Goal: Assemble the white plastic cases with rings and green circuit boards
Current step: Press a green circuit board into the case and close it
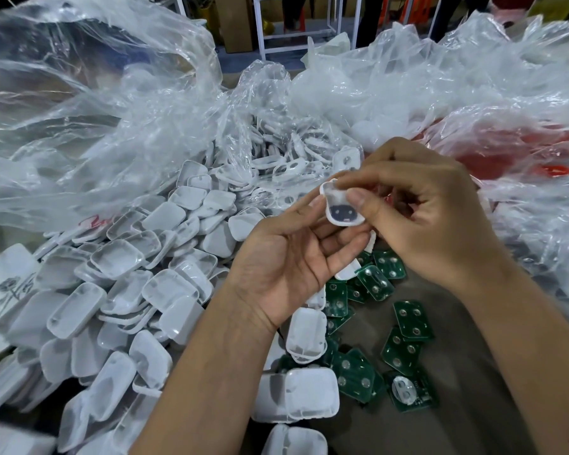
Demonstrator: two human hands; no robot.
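Case (341,208) sits pinched in our grip between left hand (286,257) below and right hand (421,218) above, long axis toward the counter's far edge, circuit boards (375,284) just beneath, nearer our right.

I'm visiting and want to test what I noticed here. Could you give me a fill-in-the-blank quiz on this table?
1. Both hands hold one small ____ case.
2. The loose circuit boards are coloured ____.
3. The heap of white cases lies to the person's ____.

Missing words: white; green; left
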